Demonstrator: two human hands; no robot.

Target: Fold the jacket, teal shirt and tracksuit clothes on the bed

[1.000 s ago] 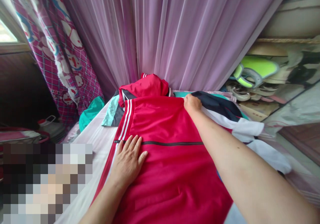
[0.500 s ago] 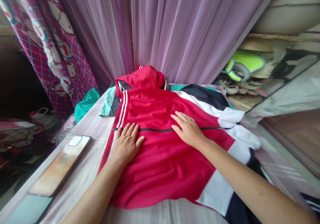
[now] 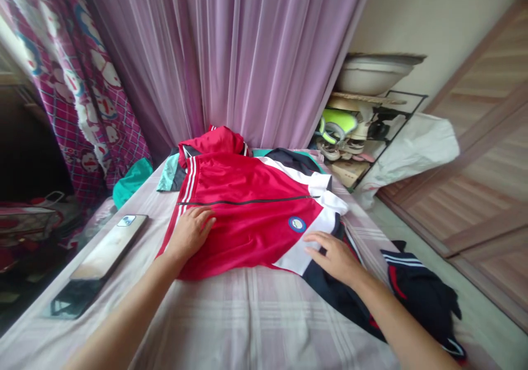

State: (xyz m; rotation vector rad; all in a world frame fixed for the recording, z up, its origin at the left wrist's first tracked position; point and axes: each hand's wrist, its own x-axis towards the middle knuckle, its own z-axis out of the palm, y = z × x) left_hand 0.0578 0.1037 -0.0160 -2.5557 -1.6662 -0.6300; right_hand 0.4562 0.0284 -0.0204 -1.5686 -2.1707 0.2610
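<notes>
Red jacket (image 3: 247, 232) lies spread on the plaid cloth (image 3: 247, 326), mid-frame, hem with white stripes to the left, white collar (image 3: 325, 194) to the right. Black zipper (image 3: 247, 202) runs across it from hem toward collar, about level; round blue-edged badge (image 3: 297, 225) right of centre. White panels border the red at the collar end; a dark sleeve (image 3: 342, 304) extends toward the lower right. Left hand (image 3: 192, 230): palm down at the striped hem, just below the zipper, fingers extended and close together, nothing gripped. Right hand (image 3: 330, 254): over the white panel and dark sleeve, fingers loosely parted, palm down, holding nothing; cannot tell whether its fingertips touch the fabric. Phone (image 3: 109, 249) on the cloth at lower left, camera end toward the top. Behind the jacket, centre: bunched red garment (image 3: 216, 141), with a pale-teal and grey fabric piece (image 3: 167, 175) at its left and a dark garment (image 3: 292, 161) at its right. Teal cloth (image 3: 132, 183) hangs at the left edge of the surface. Dark striped clothing (image 3: 429, 298) at lower right. Background: patterned curtain (image 3: 82, 84) upper left, purple curtain (image 3: 256, 56) top centre; rack with basin (image 3: 375, 74), shoes (image 3: 330, 150) and lime-green item (image 3: 339, 121) upper right, white bag (image 3: 421, 144) beside it.
</notes>
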